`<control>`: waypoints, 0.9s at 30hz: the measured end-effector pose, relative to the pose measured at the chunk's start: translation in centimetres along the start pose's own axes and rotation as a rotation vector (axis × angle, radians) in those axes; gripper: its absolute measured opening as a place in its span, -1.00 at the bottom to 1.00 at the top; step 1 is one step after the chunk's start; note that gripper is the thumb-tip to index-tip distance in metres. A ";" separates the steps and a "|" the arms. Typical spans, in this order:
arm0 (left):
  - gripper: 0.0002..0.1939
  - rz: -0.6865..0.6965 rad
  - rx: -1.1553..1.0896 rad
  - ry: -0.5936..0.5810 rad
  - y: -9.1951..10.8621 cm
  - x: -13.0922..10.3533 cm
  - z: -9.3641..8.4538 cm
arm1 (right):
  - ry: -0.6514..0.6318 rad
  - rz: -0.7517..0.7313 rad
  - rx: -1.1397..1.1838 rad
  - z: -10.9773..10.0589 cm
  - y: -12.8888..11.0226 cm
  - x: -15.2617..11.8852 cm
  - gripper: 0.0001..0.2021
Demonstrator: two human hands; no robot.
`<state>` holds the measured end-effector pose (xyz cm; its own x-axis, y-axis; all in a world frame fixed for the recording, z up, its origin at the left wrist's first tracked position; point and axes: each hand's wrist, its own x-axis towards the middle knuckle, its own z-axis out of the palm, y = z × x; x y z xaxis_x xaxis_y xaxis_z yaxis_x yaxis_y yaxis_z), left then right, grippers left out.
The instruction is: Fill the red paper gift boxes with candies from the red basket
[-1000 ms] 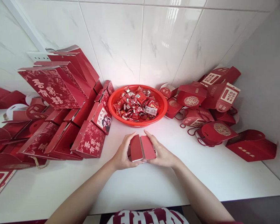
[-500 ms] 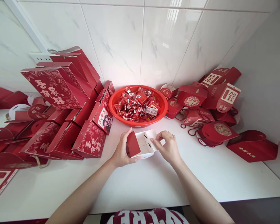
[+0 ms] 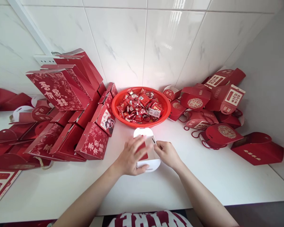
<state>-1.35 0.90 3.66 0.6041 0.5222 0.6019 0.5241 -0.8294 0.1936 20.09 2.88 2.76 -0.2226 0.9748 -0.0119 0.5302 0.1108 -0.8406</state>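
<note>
White and red cardboard makes up the small open flap-topped box (image 3: 152, 155) that sits in the head view on the smooth white tabletop (image 3: 191, 186), between the person's two hands, its pale inside facing up. One rounded white flap spreads toward the person and another points away, toward the basket.

The left hand (image 3: 132, 156) is slightly blurred, its fingers spread apart over the box's red left flap and its thumb by the near white flap. The right hand (image 3: 167, 154) has its fingers curled at the box's right edge; whether they pinch the cardboard cannot be told.

Just beyond the box stands a round red plastic basket (image 3: 115, 113) filled with shiny red-wrapped sweets (image 3: 137, 108). To its left, red cardboard gift boxes with pale lettering (image 3: 91, 142) stand in leaning rows, one showing a printed couple. To its right, small red cardboard boxes with gold emblems (image 3: 223, 131) lie heaped, some with dark red cords. White marbled wall tiles (image 3: 167, 47) rise behind, and a red-and-white printed card panel (image 3: 1, 186) lies at the left edge.
</note>
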 end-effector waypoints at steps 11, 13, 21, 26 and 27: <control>-0.73 0.133 0.212 0.091 -0.3 0.1 -4.0 | -0.008 -0.012 -0.022 0.0 -0.6 -0.1 -0.67; -0.65 -0.033 0.091 0.048 -1.1 -0.5 -4.5 | -0.023 -0.008 -0.006 -0.1 -0.6 -0.1 -0.66; 0.03 -0.572 -0.523 -0.203 -1.4 -1.6 -2.8 | -0.058 -0.001 0.088 0.1 0.2 0.1 -0.67; 0.42 -0.520 -0.483 -0.272 -1.2 -1.7 -1.3 | -0.126 -0.027 0.116 -0.2 0.6 0.2 -0.68; 0.44 -0.524 -0.473 -0.280 -1.2 -1.6 -1.1 | -0.132 -0.028 0.114 -0.3 0.6 0.2 -0.68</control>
<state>-3.64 0.82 3.34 0.5097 0.8501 0.1324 0.5095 -0.4223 0.7497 20.63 3.17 2.43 -0.3455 0.9369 -0.0529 0.4277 0.1071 -0.8976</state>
